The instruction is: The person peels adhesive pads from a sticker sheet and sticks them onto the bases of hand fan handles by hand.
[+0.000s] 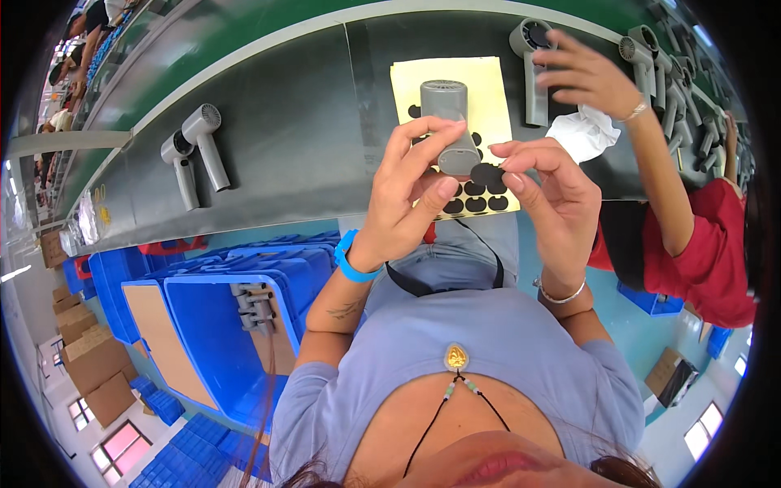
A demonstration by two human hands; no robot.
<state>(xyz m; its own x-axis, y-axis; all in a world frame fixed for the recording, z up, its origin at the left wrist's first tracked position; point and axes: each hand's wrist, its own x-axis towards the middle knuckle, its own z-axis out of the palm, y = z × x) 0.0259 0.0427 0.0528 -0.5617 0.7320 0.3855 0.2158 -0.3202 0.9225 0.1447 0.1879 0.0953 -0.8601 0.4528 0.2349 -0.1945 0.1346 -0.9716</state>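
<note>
My left hand (404, 183) is wrapped round the handle of a grey hair dryer (444, 99). The handle's end face points toward me, and the dryer's head lies over a yellow sheet (492, 89). Between the thumb and forefinger of my right hand (561, 195) is a round black sticker (488, 176), close beside the handle's end. Several more black stickers (474, 205) lie on the sheet under and around my hands.
Two grey hair dryers (210, 150) lie on the dark conveyor belt (285, 122) at left. At right a co-worker's hand (590, 77) reaches over another dryer (534, 81), near crumpled white paper (584, 134). More dryers (651, 65) crowd the far right. Blue bins (195, 333) stand lower left.
</note>
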